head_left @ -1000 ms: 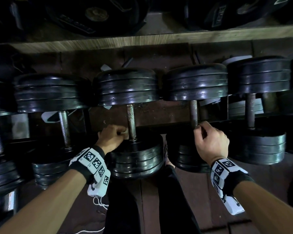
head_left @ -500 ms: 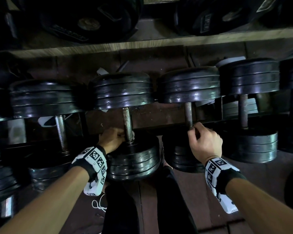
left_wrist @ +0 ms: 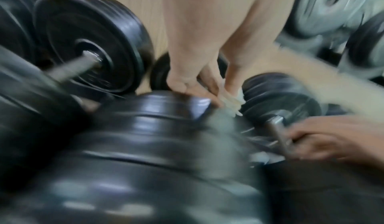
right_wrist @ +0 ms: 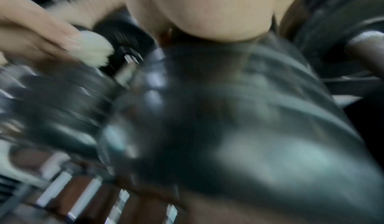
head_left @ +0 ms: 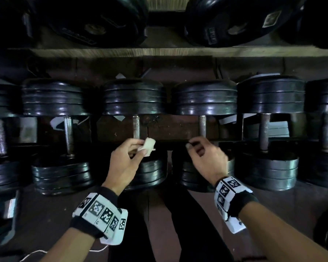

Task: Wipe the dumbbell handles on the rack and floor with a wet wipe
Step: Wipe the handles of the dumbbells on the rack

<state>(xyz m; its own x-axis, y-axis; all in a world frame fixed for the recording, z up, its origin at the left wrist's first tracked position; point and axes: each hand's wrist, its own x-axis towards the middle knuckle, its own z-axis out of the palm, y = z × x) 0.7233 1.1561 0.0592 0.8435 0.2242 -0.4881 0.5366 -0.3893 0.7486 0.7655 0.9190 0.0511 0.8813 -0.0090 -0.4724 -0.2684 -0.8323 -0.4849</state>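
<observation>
White wet wipe (head_left: 147, 146) pinched in left hand (head_left: 125, 161) grip beside dumbbell handle (head_left: 136, 126), right hand (head_left: 206, 159) loosely curled, grasping nothing

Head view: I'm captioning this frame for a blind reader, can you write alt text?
A person's left hand pinches a crumpled white wet wipe beside a dumbbell handle, while the right hand hovers loosely curled below the next handle. Black dumbbells line a wooden rack.

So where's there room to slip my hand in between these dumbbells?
Between each dumbbell's plate stacks, around the bare handles. The floor strip before the row is bare too. The two middle dumbbells' plates nearly touch: no gap there.
</observation>
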